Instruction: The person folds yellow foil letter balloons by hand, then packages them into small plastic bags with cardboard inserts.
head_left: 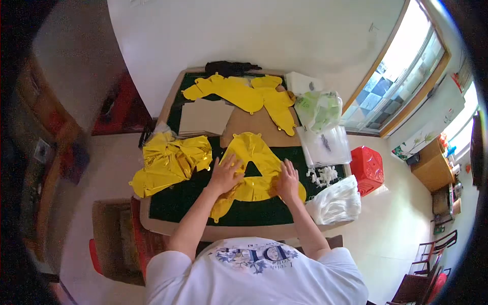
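A flat, uninflated gold foil balloon (252,189) lies on the dark green table covering, shaped with a triangular hole in its middle. My left hand (226,174) rests on its left side, fingers stretched out. On the balloon's right side lies my right hand (288,179), with its fingers straight and pressing nothing between them. To the left of my left hand is a crumpled heap of gold foil balloons (175,160). Beyond my hands, more flat gold foil balloons (236,93) are spread at the far end of the table.
A stack of brown cardboard sheets (205,117) sits at the far left. Along the right side are clear plastic bags (325,145), a green-printed bag (318,109), small white pieces (323,176) and a white translucent bundle (335,201). A red stool (367,170) stands beside the table.
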### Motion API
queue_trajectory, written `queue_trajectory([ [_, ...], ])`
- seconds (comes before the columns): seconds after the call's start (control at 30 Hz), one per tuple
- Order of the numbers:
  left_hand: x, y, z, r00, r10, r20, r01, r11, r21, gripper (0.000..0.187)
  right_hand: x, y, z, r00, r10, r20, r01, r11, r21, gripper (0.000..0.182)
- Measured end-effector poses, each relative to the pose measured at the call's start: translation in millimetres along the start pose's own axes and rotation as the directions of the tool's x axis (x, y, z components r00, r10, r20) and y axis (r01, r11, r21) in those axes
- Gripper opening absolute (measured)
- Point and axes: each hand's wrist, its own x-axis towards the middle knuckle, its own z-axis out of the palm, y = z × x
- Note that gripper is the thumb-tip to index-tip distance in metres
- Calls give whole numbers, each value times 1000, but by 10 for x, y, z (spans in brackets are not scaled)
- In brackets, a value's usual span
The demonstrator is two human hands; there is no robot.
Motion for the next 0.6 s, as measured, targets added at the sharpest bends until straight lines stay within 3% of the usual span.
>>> queue_trajectory([
  [0.1, 363, 72, 168, 999, 27, 24, -28, 999, 18, 61, 424, -175, 231, 993, -122, -5, 121, 991, -53, 48],
  [0.2, 702, 88, 247, 998, 47, 39, -50, 996, 72, 58, 855, 74, 518, 986, -165, 22, 166, 985, -47, 49],
  [0.27, 850, 88, 234, 997, 31, 71, -37, 996, 81, 57, 1169, 299, 518, 980, -192, -44, 187, 978, -97, 48],
  [0.37, 980, 75, 269, 982, 19, 186, -46, 988, 144, 58, 1635, 850, 612, 995, -104, -5, 101, 972, -212, 45],
  [0.43, 1021, 97, 267, 981, 21, 194, -53, 985, 162, 58, 1903, 1265, 841, 992, -86, -91, 52, 946, -319, 41],
  [0.47, 1032, 99, 269, 977, 23, 210, -60, 983, 172, 59, 1944, 1314, 817, 991, -91, -96, 56, 947, -315, 41],
  [0.53, 1078, 82, 262, 979, 24, 201, -57, 985, 161, 60, 1981, 1280, 738, 999, -12, 51, 29, 935, -354, 35],
  [0.6, 1098, 73, 257, 981, 6, 193, -28, 994, 108, 61, 1942, 1173, 663, 999, -28, 36, 40, 905, -424, 26],
])
